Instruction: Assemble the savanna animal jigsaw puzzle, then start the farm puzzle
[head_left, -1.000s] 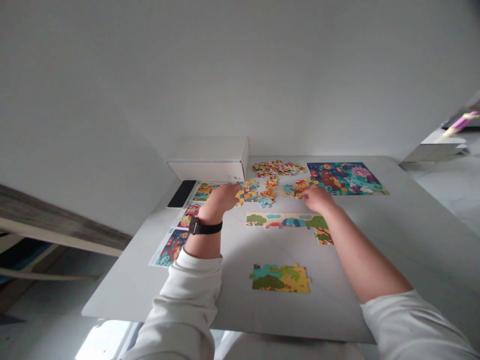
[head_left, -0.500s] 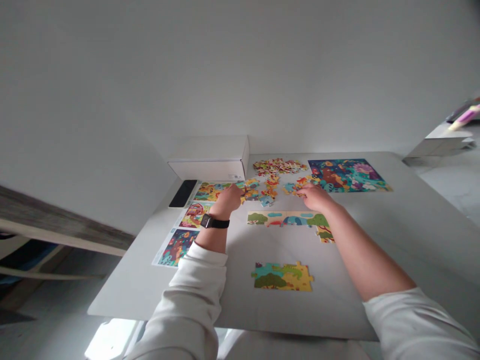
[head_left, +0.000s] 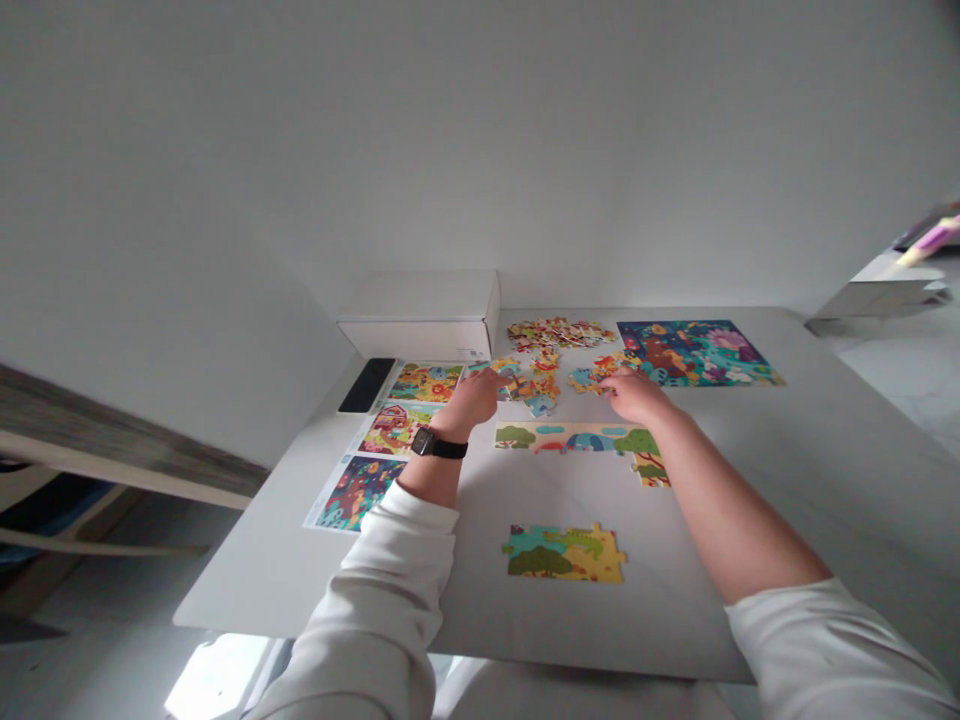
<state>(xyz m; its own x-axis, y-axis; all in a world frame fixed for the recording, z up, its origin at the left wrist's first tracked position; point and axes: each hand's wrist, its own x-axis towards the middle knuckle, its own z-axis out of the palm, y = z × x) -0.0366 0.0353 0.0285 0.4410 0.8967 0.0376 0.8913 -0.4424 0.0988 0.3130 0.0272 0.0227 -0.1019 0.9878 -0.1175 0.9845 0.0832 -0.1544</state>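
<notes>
My left hand (head_left: 476, 398), with a dark watch on its wrist, has its index finger stretched out against loose jigsaw puzzle pieces (head_left: 541, 383). It presses on them rather than holding one. Across from it, my right hand (head_left: 636, 395) has thumb and fingertips pinched at a puzzle piece in another small cluster of pieces (head_left: 581, 379); its fingers partly cover that piece. Nearer to me lies a joined puzzle strip (head_left: 589, 440) with trees and a blue elephant, its right end turning down. Closer still is a joined section (head_left: 564, 553) with a green crocodile and a tree.
A heap of pieces (head_left: 559, 332) lies by the wall, beside a white box (head_left: 420, 315). At the back right is a dark, colourful picture (head_left: 697, 352). A black phone (head_left: 367, 386) and a sheet with three pictures (head_left: 360, 492) lie on the left of the white table (head_left: 255, 570).
My left hand has moved right, and the loose pieces at its fingertip have shifted right with it. My right hand has drawn slightly right. The joined sections have stayed in place.
</notes>
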